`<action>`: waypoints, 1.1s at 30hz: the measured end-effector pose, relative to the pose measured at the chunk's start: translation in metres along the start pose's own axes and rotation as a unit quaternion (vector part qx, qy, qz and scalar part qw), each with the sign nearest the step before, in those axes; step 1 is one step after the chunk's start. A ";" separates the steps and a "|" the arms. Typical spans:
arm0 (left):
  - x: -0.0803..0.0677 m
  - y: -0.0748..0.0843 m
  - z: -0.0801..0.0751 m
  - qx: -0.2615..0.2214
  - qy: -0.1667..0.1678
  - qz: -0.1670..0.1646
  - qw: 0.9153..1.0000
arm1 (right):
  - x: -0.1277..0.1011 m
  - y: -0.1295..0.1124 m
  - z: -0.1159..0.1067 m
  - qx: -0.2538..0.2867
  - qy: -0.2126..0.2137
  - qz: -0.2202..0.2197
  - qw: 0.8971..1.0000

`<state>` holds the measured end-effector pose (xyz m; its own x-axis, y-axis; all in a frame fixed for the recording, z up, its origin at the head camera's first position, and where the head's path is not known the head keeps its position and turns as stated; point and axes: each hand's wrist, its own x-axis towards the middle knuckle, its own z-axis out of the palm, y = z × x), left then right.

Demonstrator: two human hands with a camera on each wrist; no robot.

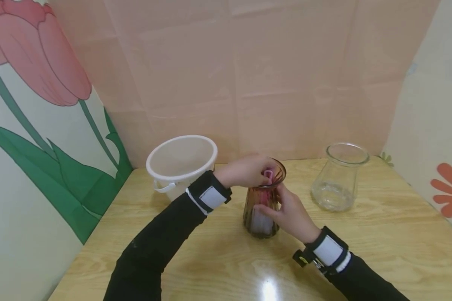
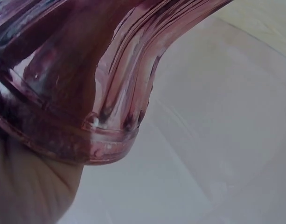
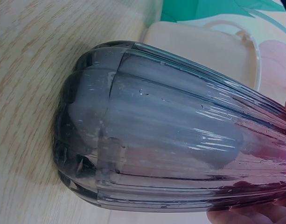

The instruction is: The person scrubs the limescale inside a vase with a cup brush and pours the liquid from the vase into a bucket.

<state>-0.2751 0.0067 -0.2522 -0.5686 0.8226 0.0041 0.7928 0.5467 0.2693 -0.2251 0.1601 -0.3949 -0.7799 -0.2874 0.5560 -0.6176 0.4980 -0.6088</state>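
Note:
A ribbed glass vase (image 1: 253, 209), pinkish at the flared top and smoky grey below, stands upright on the table. At its mouth my left hand (image 1: 245, 171) grips the pink looped handle of a cleaning brush (image 1: 269, 174), with the fingers partly inside the rim. A pale, blurred brush head (image 3: 194, 135) shows through the vase wall. My right hand (image 1: 295, 215) holds the vase at its neck and upper side, thumb towards the front. Close up in the left wrist view, the flared rim covers part of the left hand (image 2: 35, 186).
Behind my left forearm stands a white bucket (image 1: 162, 177) with a side handle. To the right is a clear glass vase (image 1: 333, 184), with what looks like some water at the bottom. The wooden table (image 1: 218, 267) meets a pink-covered wall behind and flower-painted walls at both sides.

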 end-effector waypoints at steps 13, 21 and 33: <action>0.000 0.004 0.004 0.012 0.029 -0.041 0.999 | -0.001 0.001 -0.002 0.007 -0.007 0.009 1.000; -0.002 0.005 0.005 0.026 0.052 -0.040 0.998 | 0.001 0.003 -0.002 -0.006 -0.003 0.010 1.000; -0.014 0.007 0.011 0.013 0.114 -0.023 0.993 | 0.000 0.004 0.000 -0.004 0.002 0.005 1.000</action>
<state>-0.2590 0.0011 -0.2611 -0.6363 0.7417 0.2122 0.7691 0.5883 0.2497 -0.2273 0.1622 -0.3974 -0.7850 -0.2795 0.5529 -0.6096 0.5074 -0.6091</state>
